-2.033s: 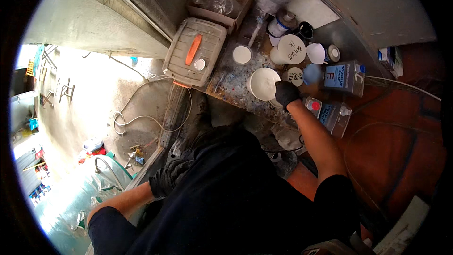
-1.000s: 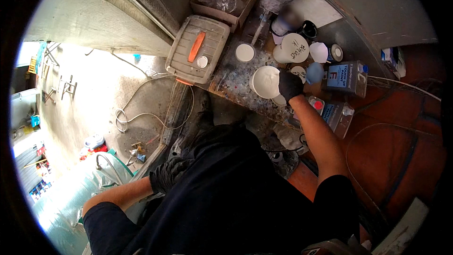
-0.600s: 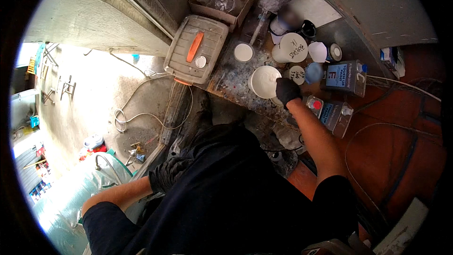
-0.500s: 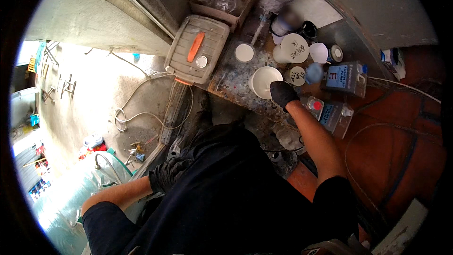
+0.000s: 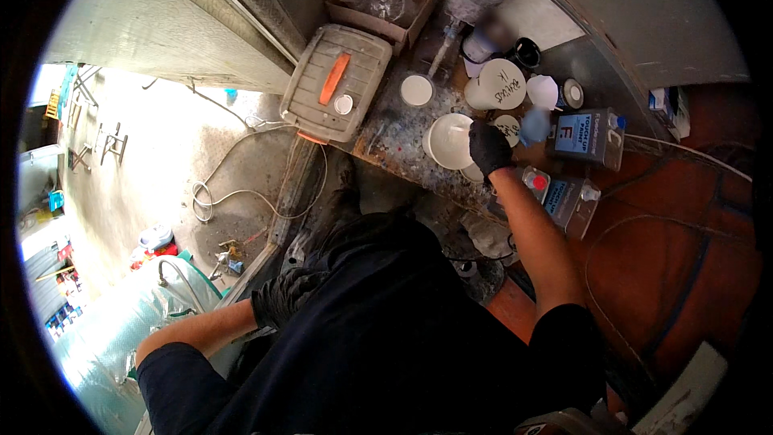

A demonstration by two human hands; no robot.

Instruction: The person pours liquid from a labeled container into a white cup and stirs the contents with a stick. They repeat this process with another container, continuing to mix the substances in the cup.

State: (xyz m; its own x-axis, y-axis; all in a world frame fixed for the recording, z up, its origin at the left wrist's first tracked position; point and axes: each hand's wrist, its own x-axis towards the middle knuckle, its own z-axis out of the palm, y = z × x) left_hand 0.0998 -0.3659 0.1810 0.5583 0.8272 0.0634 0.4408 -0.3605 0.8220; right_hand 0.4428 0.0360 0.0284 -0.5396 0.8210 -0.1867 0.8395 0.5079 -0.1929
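My right hand [image 5: 489, 149], in a black glove, is closed on a pale stick [image 5: 460, 130] that dips into a white cup [image 5: 444, 147] of white content near the bench's front edge. A small labelled cup [image 5: 506, 130], a tall lidded white container [image 5: 495, 84] and a blue cup [image 5: 534, 127] stand beyond it. A round white-topped pot [image 5: 416, 90] sits left of them on the paint-spattered bench [image 5: 386, 145]. My left hand [image 5: 283, 302], also gloved, rests low against my dark clothing; its fingers merge into the fabric and cannot be made out.
A grey plastic box [image 5: 334, 84] with orange handle and a cardboard box [image 5: 382, 16] occupy the bench's left and back. Two clear jugs [image 5: 586, 137] [image 5: 573, 208] are at right. A hose [image 5: 270, 209] loops on the floor at left, near a teal wrapped object [image 5: 121, 346].
My right hand has made small back-and-forth shifts over the white cup, now a little higher than half a second ago. My left hand has barely moved.
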